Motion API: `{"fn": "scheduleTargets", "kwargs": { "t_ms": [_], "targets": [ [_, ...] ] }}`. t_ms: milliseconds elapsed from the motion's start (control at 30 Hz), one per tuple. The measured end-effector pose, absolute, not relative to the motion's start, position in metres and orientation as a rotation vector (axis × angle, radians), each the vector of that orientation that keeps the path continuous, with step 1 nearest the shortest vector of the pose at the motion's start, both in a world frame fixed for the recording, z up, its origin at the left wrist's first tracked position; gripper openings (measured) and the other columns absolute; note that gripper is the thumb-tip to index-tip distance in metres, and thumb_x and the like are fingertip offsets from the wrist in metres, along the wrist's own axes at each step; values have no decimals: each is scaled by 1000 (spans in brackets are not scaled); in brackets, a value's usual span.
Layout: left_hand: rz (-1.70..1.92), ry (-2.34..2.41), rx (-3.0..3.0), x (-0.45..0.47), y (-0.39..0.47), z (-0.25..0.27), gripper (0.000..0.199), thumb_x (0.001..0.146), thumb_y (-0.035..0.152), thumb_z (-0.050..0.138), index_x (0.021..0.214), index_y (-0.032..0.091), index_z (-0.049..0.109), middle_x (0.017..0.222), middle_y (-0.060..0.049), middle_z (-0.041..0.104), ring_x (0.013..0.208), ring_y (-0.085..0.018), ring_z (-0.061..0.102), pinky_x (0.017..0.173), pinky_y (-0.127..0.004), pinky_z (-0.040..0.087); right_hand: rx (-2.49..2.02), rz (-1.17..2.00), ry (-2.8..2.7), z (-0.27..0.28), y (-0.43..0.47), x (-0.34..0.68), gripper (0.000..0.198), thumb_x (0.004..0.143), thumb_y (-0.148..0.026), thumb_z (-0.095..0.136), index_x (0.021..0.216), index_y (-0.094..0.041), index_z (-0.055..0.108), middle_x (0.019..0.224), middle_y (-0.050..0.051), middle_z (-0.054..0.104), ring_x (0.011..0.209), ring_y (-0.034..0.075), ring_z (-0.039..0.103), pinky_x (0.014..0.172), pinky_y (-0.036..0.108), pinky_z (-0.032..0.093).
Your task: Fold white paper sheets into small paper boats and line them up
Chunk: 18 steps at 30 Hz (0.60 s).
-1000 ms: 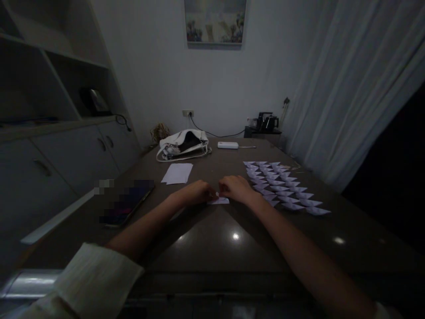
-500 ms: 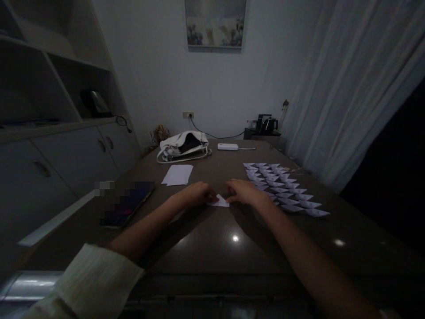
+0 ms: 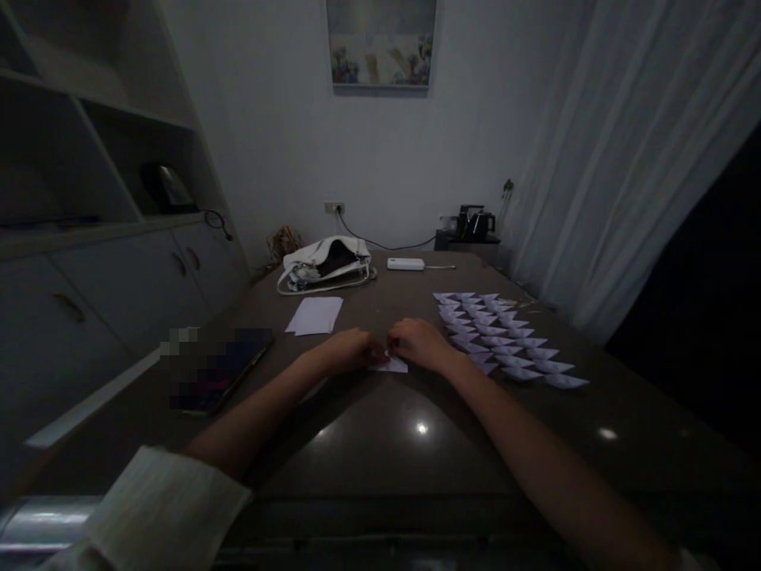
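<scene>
A small folded piece of white paper lies on the dark table in front of me, its lower edge straight and its top partly covered by fingers. My left hand is closed at the paper's left side, thumb and fingertips on it. From the right, my right hand curls over the paper's top, its fingertips pinched close to the left ones. Several folded paper boats stand in rows to the right of my right hand. Beyond my left hand lies a stack of white paper sheets.
A phone or tablet, partly blurred out, lies on the left of the table. At the back are an open white handbag and a white power bank with a short cable. Cabinets line the left; a curtain hangs right.
My right hand has moved left, from the paper's right corner onto its top, beside my left hand's fingertips. My left hand stays at the paper. The view has shifted slightly.
</scene>
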<state>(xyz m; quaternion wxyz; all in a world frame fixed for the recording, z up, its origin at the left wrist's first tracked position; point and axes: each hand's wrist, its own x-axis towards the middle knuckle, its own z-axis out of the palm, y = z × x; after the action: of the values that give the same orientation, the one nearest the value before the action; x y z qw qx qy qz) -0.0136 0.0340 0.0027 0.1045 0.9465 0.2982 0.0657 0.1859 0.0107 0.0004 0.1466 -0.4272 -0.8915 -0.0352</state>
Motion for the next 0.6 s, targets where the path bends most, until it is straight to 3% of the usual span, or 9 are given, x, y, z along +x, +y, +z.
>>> {"fn": "scheduleTargets", "kwargs": {
  "t_ms": [200,367,600],
  "targets": [
    [198,867,2782,-14,35,2,18,83,27,56,90,22,72,75,-2,70,63,-11,58,55,-18,33,-1251,-182,-2662,5,12,185,6,81,-20,60,86,-19,64,92,3,64,91,17,55,75,26,33],
    [199,882,2772,-14,33,3,26,86,38,53,87,20,72,68,-1,67,55,-9,52,52,-18,30,-1282,-118,-2707,13,8,193,11,77,-28,67,84,-20,64,89,2,64,89,17,56,70,25,31],
    [199,882,2739,-14,32,5,28,86,40,53,89,20,72,70,-2,68,58,-10,55,53,-18,31,-1341,-14,-2738,23,0,198,7,75,-25,69,77,-19,65,82,1,66,81,15,58,66,23,32]
  ]
}}
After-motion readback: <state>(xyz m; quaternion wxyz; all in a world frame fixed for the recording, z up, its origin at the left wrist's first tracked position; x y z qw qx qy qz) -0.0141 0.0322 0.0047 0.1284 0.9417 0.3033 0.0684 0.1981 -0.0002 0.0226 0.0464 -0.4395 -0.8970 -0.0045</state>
